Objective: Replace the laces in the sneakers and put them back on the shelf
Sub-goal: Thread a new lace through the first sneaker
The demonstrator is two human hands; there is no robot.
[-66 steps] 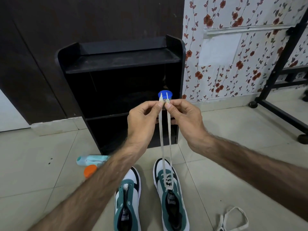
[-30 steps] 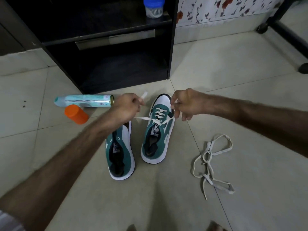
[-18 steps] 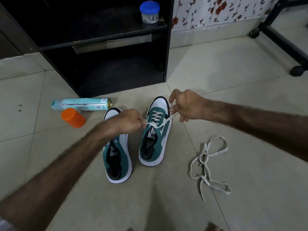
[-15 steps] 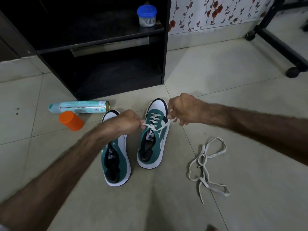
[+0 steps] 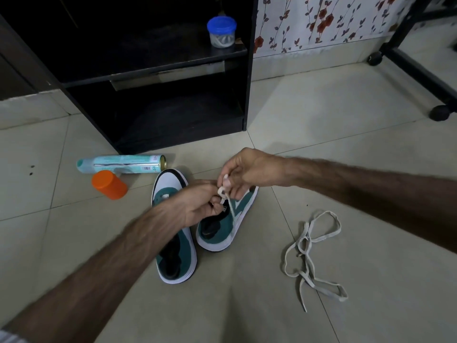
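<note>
Two green and white sneakers stand side by side on the tiled floor. The left sneaker (image 5: 173, 253) has no lace that I can see. Over the tongue of the right sneaker (image 5: 230, 226), my left hand (image 5: 197, 206) and my right hand (image 5: 247, 172) meet. Both pinch the ends of the white lace (image 5: 226, 191), which forms a small loop between the fingers. The laced front of that shoe is hidden by my hands. A loose white lace (image 5: 311, 253) lies tangled on the floor to the right.
A black shelf unit (image 5: 158, 70) stands behind the shoes, with a blue-lidded jar (image 5: 221, 32) on its middle board. A spray can (image 5: 121, 164) lies on the floor beside its orange cap (image 5: 108, 184). A black wheeled frame (image 5: 418, 68) stands at the right.
My hands came down from holding the lace ends high, drew them apart sideways over the right sneaker, and have now come together, crossing the ends into a loop.
</note>
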